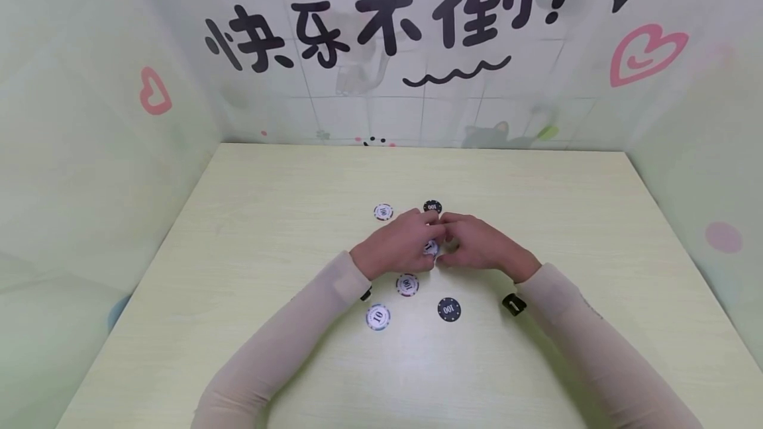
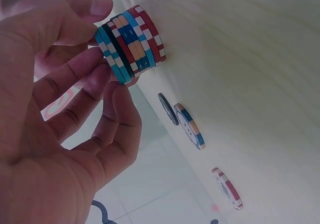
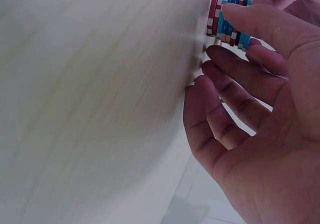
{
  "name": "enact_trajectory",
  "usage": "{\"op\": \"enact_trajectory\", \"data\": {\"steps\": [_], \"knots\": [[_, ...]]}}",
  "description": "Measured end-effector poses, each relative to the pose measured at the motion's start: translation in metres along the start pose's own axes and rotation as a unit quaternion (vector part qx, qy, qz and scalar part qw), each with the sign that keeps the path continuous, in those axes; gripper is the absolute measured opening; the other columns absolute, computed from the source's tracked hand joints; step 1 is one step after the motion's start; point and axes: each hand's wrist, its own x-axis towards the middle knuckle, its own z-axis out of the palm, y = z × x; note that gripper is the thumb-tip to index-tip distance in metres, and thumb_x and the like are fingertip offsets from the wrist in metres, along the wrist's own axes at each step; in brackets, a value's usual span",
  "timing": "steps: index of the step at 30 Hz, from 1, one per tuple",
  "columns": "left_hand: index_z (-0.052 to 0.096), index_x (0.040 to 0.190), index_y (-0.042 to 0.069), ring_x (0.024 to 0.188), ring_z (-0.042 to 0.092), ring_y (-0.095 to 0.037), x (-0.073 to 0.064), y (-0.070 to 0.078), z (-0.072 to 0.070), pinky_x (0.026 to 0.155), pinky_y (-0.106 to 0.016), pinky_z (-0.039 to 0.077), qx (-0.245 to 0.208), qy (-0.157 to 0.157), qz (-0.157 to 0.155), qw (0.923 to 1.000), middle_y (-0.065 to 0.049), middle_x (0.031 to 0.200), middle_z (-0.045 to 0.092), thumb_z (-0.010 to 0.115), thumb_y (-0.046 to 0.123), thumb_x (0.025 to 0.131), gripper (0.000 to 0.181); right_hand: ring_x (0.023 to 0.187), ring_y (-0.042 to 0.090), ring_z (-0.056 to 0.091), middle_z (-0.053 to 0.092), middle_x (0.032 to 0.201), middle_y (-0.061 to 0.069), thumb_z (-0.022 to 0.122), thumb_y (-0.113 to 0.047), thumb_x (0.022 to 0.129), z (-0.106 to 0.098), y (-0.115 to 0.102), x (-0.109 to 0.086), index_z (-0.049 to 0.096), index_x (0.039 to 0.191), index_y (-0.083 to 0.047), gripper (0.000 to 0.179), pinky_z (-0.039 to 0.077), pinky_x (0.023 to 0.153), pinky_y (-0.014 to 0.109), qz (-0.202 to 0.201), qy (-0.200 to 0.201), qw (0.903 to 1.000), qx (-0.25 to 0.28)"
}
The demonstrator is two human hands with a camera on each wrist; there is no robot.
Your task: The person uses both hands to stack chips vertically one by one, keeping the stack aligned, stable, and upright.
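A short stack of poker chips (image 2: 132,44) stands on the table between both hands, with red, blue, teal and dark edges in layers. My left hand (image 1: 396,243) holds it near the top, thumb on one side and curled fingers (image 2: 125,119) on the other. From the opposite side my right hand (image 1: 479,243) grips the stack, its thumb (image 3: 250,19) along the chip edges and its other fingers curled below. In the head view the hands cover most of the stack; only part of the top chip (image 1: 430,247) shows.
Loose chips lie flat around the hands: a white chip (image 1: 383,212) and a black chip (image 1: 432,206) behind, a white-centred chip (image 1: 408,285), a 10 chip (image 1: 378,317) and another black chip (image 1: 449,310) in front. A printed backdrop (image 1: 417,118) stands behind the table.
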Motion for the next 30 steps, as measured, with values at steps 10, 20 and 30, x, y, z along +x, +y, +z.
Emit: {"op": "enact_trajectory", "data": {"steps": [10, 20, 30], "knots": [[0.075, 0.122, 0.012, 0.097, 0.058, -0.023, -0.005, 0.001, 0.000, 0.090, -0.032, 0.048, 0.006, 0.006, -0.001, 1.0000, -0.004, 0.117, 0.064, 0.082, 0.021, 0.094, 0.031, 0.098, 0.024, 0.066, 0.067, 0.117, 0.005, 0.084, -0.017, 0.088, 0.000, 0.000, 0.002, 0.077, 0.114, -0.003, 0.030, 0.057, 0.088, 0.045, -0.001, -0.002, 1.0000, -0.002], [0.073, 0.134, 0.012, 0.103, 0.059, -0.024, -0.021, 0.005, -0.005, 0.086, -0.032, 0.052, 0.007, 0.019, -0.016, 0.9997, -0.006, 0.124, 0.065, 0.081, 0.023, 0.098, 0.039, 0.101, 0.024, 0.068, 0.068, 0.118, 0.002, 0.084, -0.016, 0.089, 0.001, 0.000, 0.002, 0.078, 0.119, -0.003, 0.034, 0.058, 0.091, 0.047, 0.006, -0.005, 1.0000, 0.002], [0.074, 0.121, 0.012, 0.101, 0.061, -0.022, -0.042, 0.019, -0.008, 0.088, -0.032, 0.055, 0.003, 0.013, -0.007, 0.9999, -0.006, 0.120, 0.065, 0.080, 0.017, 0.098, 0.025, 0.104, 0.026, 0.069, 0.068, 0.118, 0.001, 0.084, -0.013, 0.090, 0.000, 0.001, 0.002, 0.080, 0.118, -0.006, 0.030, 0.058, 0.094, 0.047, -0.008, -0.003, 1.0000, -0.001]]}}
